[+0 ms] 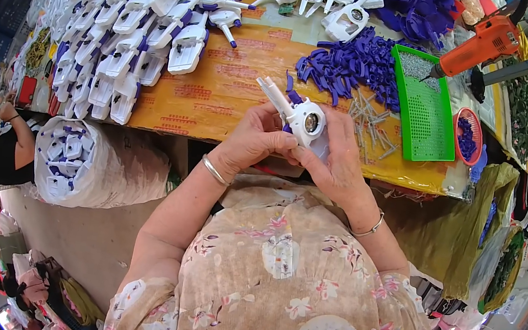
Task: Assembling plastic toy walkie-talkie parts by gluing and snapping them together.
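Note:
Just over the table's near edge, both my hands hold a white plastic housing (309, 123) with a round, dark-centred window and purple trim. My left hand (255, 136) is closed around its left side, thumb across the lower front. My right hand (339, 153) grips the other side, its thumb close to the left one. A pale narrow part (275, 95) sticks out toward the upper left. My fingers hide the underside. Beyond the hands lies a heap of small curved purple plastic parts (339, 62), with loose clear, slim pieces (369, 122) at its right.
White-and-purple housings (121, 35) pile up at left. A green tray (427, 132) holds small metal parts, beside a red basket (467, 134) of purple parts. An orange power drill (480, 45) hangs above the tray. A filled sack (112, 166) stands left; another person (6, 140) sits beyond.

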Action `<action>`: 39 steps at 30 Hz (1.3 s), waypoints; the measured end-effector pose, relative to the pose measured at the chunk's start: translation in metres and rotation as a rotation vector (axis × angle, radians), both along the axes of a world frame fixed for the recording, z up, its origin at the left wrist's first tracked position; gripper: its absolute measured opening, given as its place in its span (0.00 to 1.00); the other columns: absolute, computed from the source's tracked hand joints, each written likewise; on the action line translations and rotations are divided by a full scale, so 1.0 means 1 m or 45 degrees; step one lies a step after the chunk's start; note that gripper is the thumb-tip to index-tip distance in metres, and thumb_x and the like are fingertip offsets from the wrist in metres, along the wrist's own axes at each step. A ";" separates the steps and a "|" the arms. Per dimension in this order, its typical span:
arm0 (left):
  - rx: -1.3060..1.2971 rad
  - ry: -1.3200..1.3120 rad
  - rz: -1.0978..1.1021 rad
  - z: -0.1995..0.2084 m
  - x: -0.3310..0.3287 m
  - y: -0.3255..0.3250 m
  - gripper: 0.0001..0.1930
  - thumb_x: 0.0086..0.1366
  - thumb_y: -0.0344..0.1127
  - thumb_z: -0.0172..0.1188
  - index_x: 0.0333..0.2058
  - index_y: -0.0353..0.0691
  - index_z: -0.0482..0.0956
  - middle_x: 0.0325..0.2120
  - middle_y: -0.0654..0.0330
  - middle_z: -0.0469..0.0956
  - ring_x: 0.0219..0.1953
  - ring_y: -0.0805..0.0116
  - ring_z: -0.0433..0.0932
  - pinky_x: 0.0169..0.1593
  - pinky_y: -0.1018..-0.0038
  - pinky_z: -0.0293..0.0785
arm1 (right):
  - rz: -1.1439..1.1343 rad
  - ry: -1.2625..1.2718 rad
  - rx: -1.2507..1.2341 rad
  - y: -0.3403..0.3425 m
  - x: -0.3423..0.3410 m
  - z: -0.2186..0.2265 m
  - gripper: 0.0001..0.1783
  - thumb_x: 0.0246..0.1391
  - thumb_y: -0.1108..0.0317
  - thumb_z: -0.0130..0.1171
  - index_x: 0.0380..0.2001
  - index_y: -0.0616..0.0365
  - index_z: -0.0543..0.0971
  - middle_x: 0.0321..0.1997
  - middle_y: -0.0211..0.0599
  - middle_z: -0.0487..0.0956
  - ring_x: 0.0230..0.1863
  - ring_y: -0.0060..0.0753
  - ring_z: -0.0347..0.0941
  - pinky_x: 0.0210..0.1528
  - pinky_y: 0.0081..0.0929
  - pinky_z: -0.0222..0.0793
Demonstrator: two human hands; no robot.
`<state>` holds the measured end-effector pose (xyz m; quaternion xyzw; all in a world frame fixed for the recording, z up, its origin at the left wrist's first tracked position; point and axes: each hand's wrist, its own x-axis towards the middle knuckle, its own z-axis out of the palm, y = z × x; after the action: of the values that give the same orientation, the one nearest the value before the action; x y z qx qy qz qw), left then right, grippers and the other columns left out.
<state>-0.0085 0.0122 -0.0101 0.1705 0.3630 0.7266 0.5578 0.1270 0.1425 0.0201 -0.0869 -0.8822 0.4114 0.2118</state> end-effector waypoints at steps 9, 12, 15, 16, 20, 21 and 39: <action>0.016 0.012 -0.030 -0.003 -0.002 0.000 0.24 0.53 0.21 0.63 0.49 0.33 0.69 0.36 0.55 0.78 0.33 0.66 0.80 0.36 0.70 0.82 | -0.032 -0.026 0.025 -0.005 0.002 0.007 0.34 0.46 0.63 0.65 0.55 0.64 0.64 0.48 0.51 0.65 0.49 0.52 0.65 0.50 0.38 0.65; 0.013 0.041 -0.063 -0.005 -0.003 -0.002 0.30 0.51 0.23 0.65 0.54 0.33 0.66 0.42 0.58 0.76 0.40 0.67 0.78 0.42 0.71 0.79 | -0.036 -0.062 0.036 -0.009 0.004 0.013 0.35 0.45 0.63 0.65 0.55 0.63 0.63 0.48 0.52 0.66 0.47 0.54 0.68 0.46 0.39 0.68; 0.011 0.081 -0.096 -0.001 -0.004 -0.003 0.36 0.48 0.26 0.68 0.57 0.34 0.64 0.48 0.61 0.74 0.48 0.70 0.75 0.51 0.72 0.73 | -0.078 -0.118 0.098 -0.014 0.008 0.014 0.37 0.45 0.63 0.65 0.55 0.66 0.61 0.48 0.55 0.66 0.44 0.56 0.70 0.42 0.41 0.70; 0.008 0.099 -0.117 0.000 -0.004 -0.003 0.37 0.47 0.27 0.68 0.58 0.35 0.64 0.48 0.62 0.74 0.49 0.72 0.73 0.54 0.73 0.70 | -0.104 -0.139 0.136 -0.016 0.009 0.014 0.38 0.44 0.63 0.65 0.55 0.68 0.60 0.48 0.55 0.66 0.43 0.56 0.71 0.39 0.41 0.71; 0.038 0.095 -0.119 0.002 -0.004 -0.002 0.38 0.47 0.28 0.69 0.58 0.34 0.64 0.49 0.62 0.74 0.50 0.71 0.73 0.56 0.72 0.68 | -0.140 -0.216 0.223 -0.019 0.010 0.019 0.39 0.43 0.61 0.66 0.53 0.72 0.59 0.45 0.55 0.68 0.41 0.55 0.72 0.36 0.40 0.72; 0.044 0.070 -0.118 0.001 -0.004 -0.002 0.38 0.47 0.28 0.69 0.58 0.34 0.63 0.49 0.61 0.73 0.50 0.71 0.73 0.56 0.72 0.68 | -0.143 -0.215 0.220 -0.020 0.009 0.020 0.39 0.43 0.61 0.66 0.53 0.72 0.59 0.45 0.55 0.68 0.41 0.55 0.72 0.36 0.40 0.72; 0.030 0.093 -0.125 0.001 -0.004 -0.002 0.38 0.46 0.28 0.71 0.57 0.36 0.64 0.48 0.62 0.74 0.50 0.70 0.73 0.55 0.72 0.68 | -0.135 -0.161 0.257 -0.018 0.009 0.020 0.40 0.41 0.62 0.67 0.52 0.72 0.60 0.43 0.55 0.72 0.40 0.54 0.74 0.36 0.39 0.72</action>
<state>-0.0129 0.0100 -0.0095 0.2209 0.3658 0.6958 0.5773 0.1363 0.1246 0.0400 -0.1375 -0.9249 0.3024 0.1849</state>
